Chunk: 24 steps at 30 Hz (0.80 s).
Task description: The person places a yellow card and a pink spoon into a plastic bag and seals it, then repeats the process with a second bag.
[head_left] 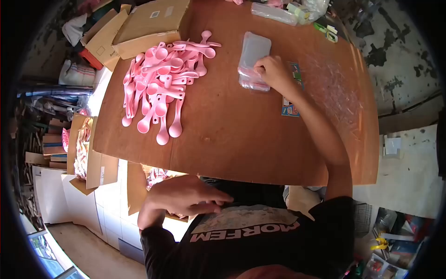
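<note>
The right hand [273,73] is partly closed, with its fingers curled onto the near end of a stack of clear plastic bags [253,60]; the fingertips press the edge of the stack, and whether they pinch a single bag cannot be told. The right arm is stretched forward across the table [232,125], the forearm running from the lower right toward the stack. The stack lies flat on the table, beyond its middle toward the far side and to the right of the spoons.

The left hand [186,195] is held low, below the near edge of the table and close to the person's body. Its fingers are extended and loosely together, palm down, and it holds nothing visible. The forearm is bent inward across the torso.

Just right of the right wrist, a small printed card [290,108] lies flat on the table, partly covered by the forearm; its print is too small to read. To the left of the stack, a pile of pink plastic spoons [162,88] is spread over the table. Behind the pile, a cardboard box [151,23] rests on the far left corner.

The person's black shirt [251,242] carries white lettering reading "MORFEM".
</note>
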Motion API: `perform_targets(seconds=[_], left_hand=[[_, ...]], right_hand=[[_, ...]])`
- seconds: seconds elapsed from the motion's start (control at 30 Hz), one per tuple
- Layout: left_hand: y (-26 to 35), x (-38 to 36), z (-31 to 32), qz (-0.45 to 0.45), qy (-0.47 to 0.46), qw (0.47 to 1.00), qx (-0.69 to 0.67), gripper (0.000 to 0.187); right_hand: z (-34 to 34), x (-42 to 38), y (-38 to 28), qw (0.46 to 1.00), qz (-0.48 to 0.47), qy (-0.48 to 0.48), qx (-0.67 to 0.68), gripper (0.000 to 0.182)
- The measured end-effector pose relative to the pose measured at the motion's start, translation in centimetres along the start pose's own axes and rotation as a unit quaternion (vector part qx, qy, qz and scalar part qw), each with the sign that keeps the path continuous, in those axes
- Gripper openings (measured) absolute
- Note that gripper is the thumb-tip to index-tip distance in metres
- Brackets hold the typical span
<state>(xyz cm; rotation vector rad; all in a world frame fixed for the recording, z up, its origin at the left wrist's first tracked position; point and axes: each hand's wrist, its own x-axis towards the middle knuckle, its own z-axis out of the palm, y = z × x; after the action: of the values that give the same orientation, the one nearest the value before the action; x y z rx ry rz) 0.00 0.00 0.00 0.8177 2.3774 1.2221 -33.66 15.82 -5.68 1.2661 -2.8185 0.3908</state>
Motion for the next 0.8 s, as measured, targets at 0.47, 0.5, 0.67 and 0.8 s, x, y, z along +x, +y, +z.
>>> perform_targets(seconds=[0.47,0.5,0.67,0.8], left_hand=[[-10.7,17.5,-8.8,-0.047,0.272,0.914,0.299,0.032],[-11.5,18.5,-8.5,-0.112,0.318,0.902,0.271,0.035],[-12.7,21.7,-9.0,-0.270,0.364,0.865,0.216,0.042],[-15.1,22.3,-8.5,-0.206,0.441,0.838,0.246,0.041]], right_hand=[[0.1,0.2,0.2,0.995,-0.018,0.087,0.049,0.009],[-0.1,0.4,0.4,0.995,-0.018,0.087,0.050,0.009],[0.4,2.2,2.9,0.985,-0.041,0.049,0.162,0.010],[-0.8,2.3,3.2,0.984,-0.003,0.098,0.151,0.013]])
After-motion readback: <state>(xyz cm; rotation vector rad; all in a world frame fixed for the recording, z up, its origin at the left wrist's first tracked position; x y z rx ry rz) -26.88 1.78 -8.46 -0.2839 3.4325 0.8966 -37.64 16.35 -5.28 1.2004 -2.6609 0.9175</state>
